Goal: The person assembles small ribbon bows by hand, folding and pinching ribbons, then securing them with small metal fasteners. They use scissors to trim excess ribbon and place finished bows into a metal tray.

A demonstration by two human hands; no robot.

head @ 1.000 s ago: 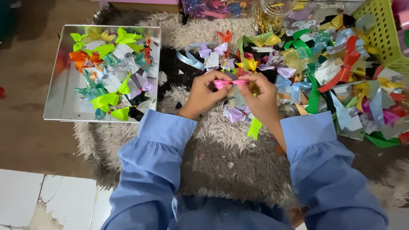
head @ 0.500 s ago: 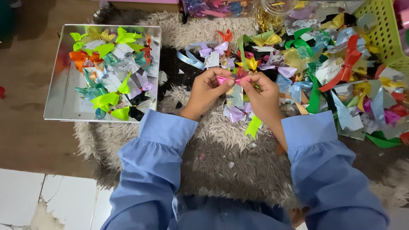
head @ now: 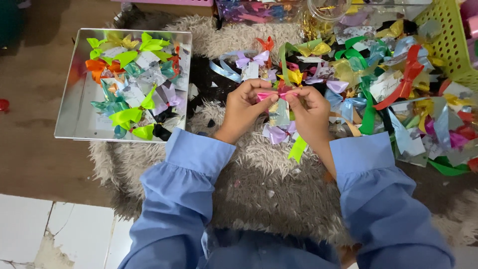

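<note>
My left hand (head: 245,108) and my right hand (head: 309,110) meet over a shaggy grey rug (head: 269,184). Between their fingertips they pinch a small pink ribbon bow (head: 277,94), each hand holding one end. A small shiny card (head: 279,112) hangs just below the bow between the hands. Both arms wear light blue sleeves. A lilac bow (head: 275,133) and a lime green ribbon strip (head: 298,148) lie on the rug under my right hand.
A shiny silver tray (head: 74,119) at the left holds several bows on cards in green, orange and teal. A big heap of coloured ribbon bows (head: 388,84) spreads to the right. A yellow plastic basket (head: 448,45) stands at the far right. Wooden floor and white tiles lie at the left.
The hands stay together on the pink bow. The fingers have shifted slightly along its ends and the bow looks drawn out flatter.
</note>
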